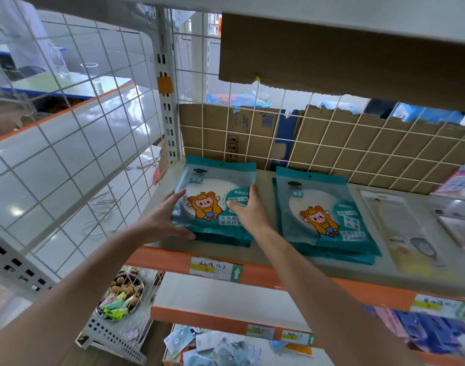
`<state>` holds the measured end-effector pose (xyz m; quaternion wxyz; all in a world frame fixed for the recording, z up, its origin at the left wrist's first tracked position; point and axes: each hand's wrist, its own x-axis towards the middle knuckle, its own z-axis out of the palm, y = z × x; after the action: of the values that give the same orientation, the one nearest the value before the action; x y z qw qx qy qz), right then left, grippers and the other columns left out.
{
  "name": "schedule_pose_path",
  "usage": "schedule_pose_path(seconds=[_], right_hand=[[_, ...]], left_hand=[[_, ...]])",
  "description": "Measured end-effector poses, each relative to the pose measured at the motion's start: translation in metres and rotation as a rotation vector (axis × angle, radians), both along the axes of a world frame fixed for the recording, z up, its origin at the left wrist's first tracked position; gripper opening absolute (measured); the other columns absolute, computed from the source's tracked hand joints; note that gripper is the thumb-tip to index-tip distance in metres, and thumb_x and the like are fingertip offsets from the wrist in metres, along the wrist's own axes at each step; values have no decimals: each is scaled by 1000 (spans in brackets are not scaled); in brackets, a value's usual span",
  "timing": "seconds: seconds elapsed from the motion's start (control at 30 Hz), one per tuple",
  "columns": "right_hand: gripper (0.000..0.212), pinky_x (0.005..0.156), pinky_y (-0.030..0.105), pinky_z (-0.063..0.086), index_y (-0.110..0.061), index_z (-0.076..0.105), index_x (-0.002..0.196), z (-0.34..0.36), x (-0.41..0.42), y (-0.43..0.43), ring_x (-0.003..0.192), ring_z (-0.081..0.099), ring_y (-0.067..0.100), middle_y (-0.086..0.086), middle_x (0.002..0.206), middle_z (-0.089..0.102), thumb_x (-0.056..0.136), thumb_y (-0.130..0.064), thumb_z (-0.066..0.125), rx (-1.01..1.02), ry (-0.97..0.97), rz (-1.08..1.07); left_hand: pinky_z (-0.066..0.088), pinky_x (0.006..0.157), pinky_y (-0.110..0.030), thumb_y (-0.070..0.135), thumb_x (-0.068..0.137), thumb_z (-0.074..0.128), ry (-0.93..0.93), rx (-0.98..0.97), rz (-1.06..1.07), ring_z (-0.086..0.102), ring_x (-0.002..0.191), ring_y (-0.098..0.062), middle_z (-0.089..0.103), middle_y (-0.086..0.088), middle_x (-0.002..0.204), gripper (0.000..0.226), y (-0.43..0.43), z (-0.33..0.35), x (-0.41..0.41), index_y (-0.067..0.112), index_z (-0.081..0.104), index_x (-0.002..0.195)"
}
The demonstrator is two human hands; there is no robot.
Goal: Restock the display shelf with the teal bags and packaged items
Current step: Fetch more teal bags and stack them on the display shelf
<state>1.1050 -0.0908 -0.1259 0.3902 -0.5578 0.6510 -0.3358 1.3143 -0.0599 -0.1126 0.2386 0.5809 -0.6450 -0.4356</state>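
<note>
A stack of teal bags [213, 186] with a cartoon figure lies flat at the left end of the display shelf [252, 262]. My left hand [162, 220] holds the stack's left edge, thumb along the front corner, fingers straight along the side. My right hand [250, 207] rests on top of the stack's right part, fingers extended, thumb pressing the top bag. A second stack of teal bags [324, 215] lies just to the right, untouched. Clear and yellow packaged items [408, 233] lie further right on the same shelf.
A white wire grid [67, 154] closes the shelf's left side and cardboard [318, 143] backs it. The upper shelf [332, 11] hangs close overhead. Lower shelves [226, 299] hold loose packets [218, 350]. A basket of small goods [120, 297] sits lower left.
</note>
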Motion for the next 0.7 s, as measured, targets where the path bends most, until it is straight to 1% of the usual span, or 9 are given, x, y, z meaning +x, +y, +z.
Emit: schedule_pose_path(seconds=[0.13, 0.23, 0.27, 0.3, 0.37, 0.47, 0.57, 0.63, 0.7], right_hand=[[71, 68, 40, 59, -24, 21, 143, 0, 0, -4, 86, 66, 17, 5, 129, 51, 87, -38, 62, 4, 60, 32], [72, 78, 41, 58, -21, 19, 145, 3, -1, -3, 105, 60, 22, 5, 139, 40, 87, -39, 60, -5, 97, 64], [75, 83, 41, 56, -21, 16, 147, 4, -1, -3, 114, 55, 24, 4, 143, 33, 88, -39, 59, -18, 113, 67], [77, 86, 42, 54, -21, 14, 148, 5, -1, -3, 119, 52, 26, 4, 144, 31, 88, -40, 59, -22, 118, 62], [78, 87, 40, 54, -22, 12, 149, 7, -2, -6, 120, 51, 27, 7, 146, 31, 88, -41, 58, -21, 107, 38], [79, 93, 43, 51, -22, 7, 150, 11, -2, -6, 126, 46, 27, 8, 152, 24, 90, -41, 55, -18, 130, 41], [76, 113, 43, 29, -20, 5, 151, 14, -6, 1, 143, 19, 25, 7, 158, 5, 93, -42, 50, -97, 361, 109], [69, 116, 41, 15, -19, 10, 150, 17, -13, 5, 145, 5, 25, 6, 159, 0, 96, -45, 44, -182, 582, 182], [62, 116, 43, 9, -19, 21, 148, 21, -20, 8, 145, 3, 27, 8, 158, 4, 97, -48, 38, -233, 733, 236]], left_hand=[[34, 109, -42, 10, 57, 82, 27, 14, 6, 19, 139, -28, 3, -1, 155, 111, 1, 1, 2, 22, 19, 147], [35, 109, -42, 53, 29, 87, 65, 98, -50, 24, 136, -28, 9, 5, 149, 143, 1, 9, 5, 20, 15, 148], [36, 108, -42, 63, 28, 83, 49, 122, -63, 26, 134, -29, 9, 7, 148, 145, -1, 14, 5, 20, 14, 148], [36, 107, -44, 66, 38, 78, 22, 123, -45, 26, 135, -30, 7, 6, 151, 137, -5, 19, 4, 19, 14, 149], [32, 109, -48, 56, 64, 64, -64, 56, 46, 21, 138, -32, 2, 1, 156, 106, -15, 26, 1, 19, 13, 149], [15, 114, -54, 64, 68, 55, -269, 8, 73, 5, 143, -32, -7, 0, 157, 104, -31, 24, -8, 26, 4, 150], [-3, 114, -48, 67, 77, 46, -568, -151, -16, -11, 143, -27, -19, -1, 156, 92, -35, 16, -21, 34, -4, 148], [-9, 113, -45, 64, 84, 42, -682, -243, -95, -14, 143, -24, -18, 0, 156, 80, -35, 15, -30, 36, 2, 148], [-9, 114, -46, 62, 87, 41, -707, -246, -131, -11, 144, -23, -11, 3, 157, 72, -36, 11, -37, 35, 12, 147]])
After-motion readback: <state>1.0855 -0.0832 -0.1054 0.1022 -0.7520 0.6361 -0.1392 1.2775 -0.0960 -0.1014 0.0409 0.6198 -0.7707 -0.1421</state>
